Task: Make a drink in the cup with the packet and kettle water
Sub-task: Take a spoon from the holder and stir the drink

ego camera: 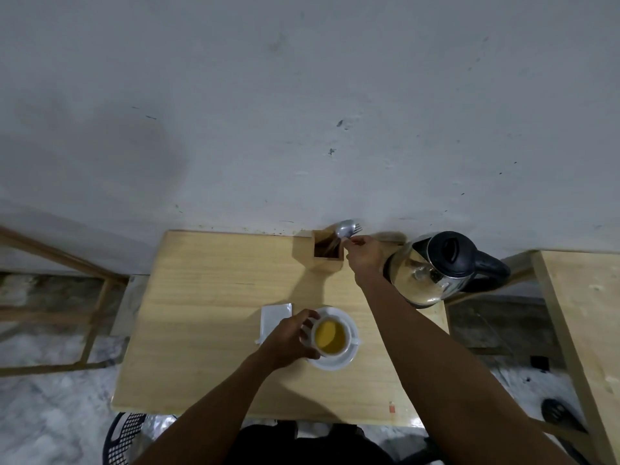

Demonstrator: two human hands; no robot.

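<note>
Behind cup (pixel 330 336), utensil box (pixel 328 253), kettle (pixel 432 266)

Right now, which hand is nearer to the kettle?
The right. The right hand is at the wooden cutlery holder, pinching a utensil handle just left of the kettle. The left hand holds the cup on its saucer, nearer the person.
</note>
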